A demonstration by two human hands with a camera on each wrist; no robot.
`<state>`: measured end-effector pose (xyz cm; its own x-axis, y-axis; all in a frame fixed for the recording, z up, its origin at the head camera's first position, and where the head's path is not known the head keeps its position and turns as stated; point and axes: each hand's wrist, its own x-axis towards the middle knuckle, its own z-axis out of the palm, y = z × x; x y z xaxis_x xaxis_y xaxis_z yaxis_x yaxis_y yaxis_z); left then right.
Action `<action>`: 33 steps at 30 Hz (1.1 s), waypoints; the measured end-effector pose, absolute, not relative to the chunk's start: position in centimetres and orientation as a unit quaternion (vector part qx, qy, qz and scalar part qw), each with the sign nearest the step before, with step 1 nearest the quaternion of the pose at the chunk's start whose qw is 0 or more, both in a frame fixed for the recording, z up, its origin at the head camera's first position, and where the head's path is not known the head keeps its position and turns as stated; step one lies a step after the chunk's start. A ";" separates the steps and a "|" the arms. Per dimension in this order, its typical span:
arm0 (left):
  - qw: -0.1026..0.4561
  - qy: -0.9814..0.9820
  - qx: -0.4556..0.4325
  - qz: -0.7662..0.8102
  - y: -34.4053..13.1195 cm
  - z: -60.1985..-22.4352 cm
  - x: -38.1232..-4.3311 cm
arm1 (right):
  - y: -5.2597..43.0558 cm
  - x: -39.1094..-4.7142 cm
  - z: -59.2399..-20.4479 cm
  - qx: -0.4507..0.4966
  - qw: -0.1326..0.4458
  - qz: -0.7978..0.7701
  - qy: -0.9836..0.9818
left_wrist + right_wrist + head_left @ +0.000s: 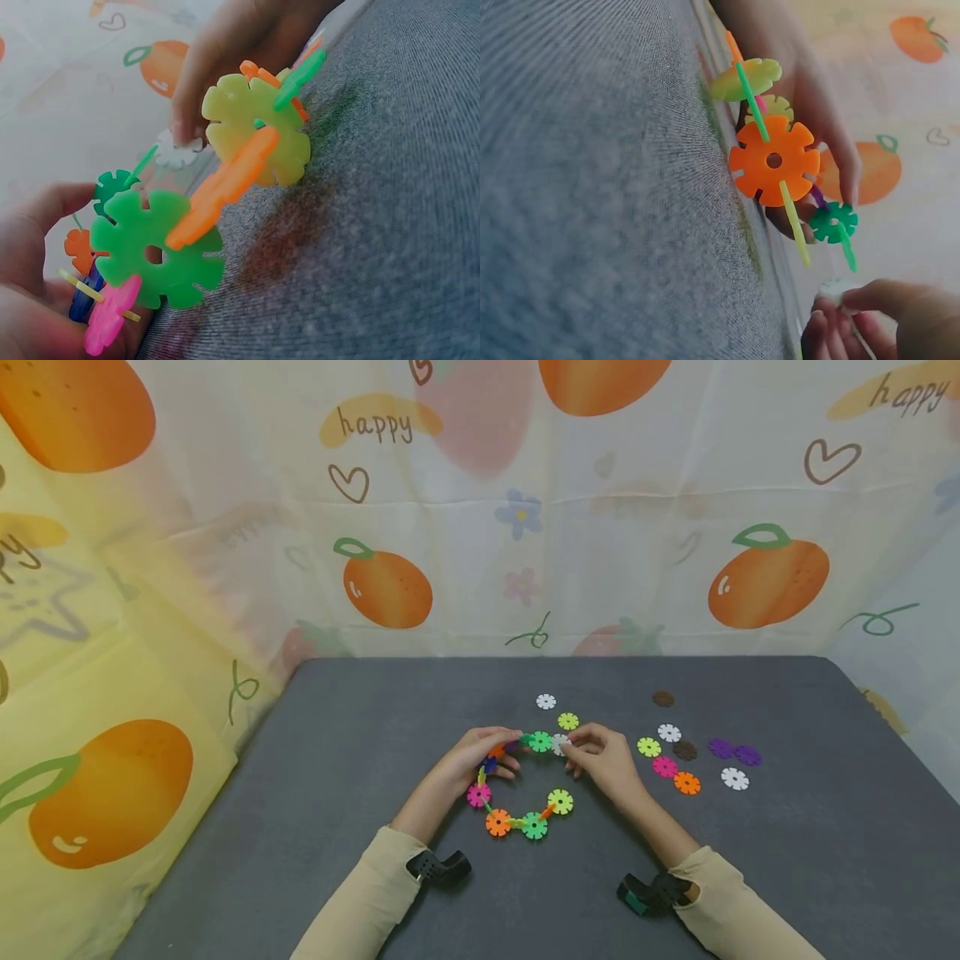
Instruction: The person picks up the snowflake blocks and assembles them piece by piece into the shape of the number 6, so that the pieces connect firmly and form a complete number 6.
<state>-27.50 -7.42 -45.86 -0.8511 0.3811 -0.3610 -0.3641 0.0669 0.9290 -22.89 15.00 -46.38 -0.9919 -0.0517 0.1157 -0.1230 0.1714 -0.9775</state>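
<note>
A curved chain of slotted plastic snowflake discs (535, 825) in green, orange, pink, yellow and blue lies on the table, its opening to the right. At the chain's far side my left hand (474, 758) pinches a dark green disc (112, 193) near the end. My right hand (606, 766) pinches a white disc (835, 290) between thumb and fingers. That white disc sits at the bright green disc (540, 742) of the chain's far end; whether their slots are joined I cannot tell. The nearer end finishes in a yellow disc (560, 802).
Right of my right hand lie several loose discs, among them a pink one (664, 767), an orange one (687, 783) and a purple pair (735, 752). Beyond the hands are a white disc (546, 702) and a yellow disc (568, 721). A printed cloth (465, 610) hangs behind the grey table (315, 827).
</note>
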 end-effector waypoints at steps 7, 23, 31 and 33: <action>0.266 0.665 -0.019 0.698 -7.5 -45.7 -27.4 | 15.0 -22.7 -46.3 0.068 0.034 0.656 -0.751; 0.280 0.663 -0.003 0.694 -7.3 -45.7 -27.3 | 15.1 -22.8 -46.8 0.123 0.008 0.683 -0.720; 0.302 0.643 0.017 0.703 -7.7 -45.3 -27.2 | 15.1 -22.7 -46.8 0.146 0.000 0.676 -0.722; 0.308 0.645 0.025 0.698 -7.9 -45.3 -27.2 | 15.0 -22.7 -46.8 0.151 0.000 0.671 -0.726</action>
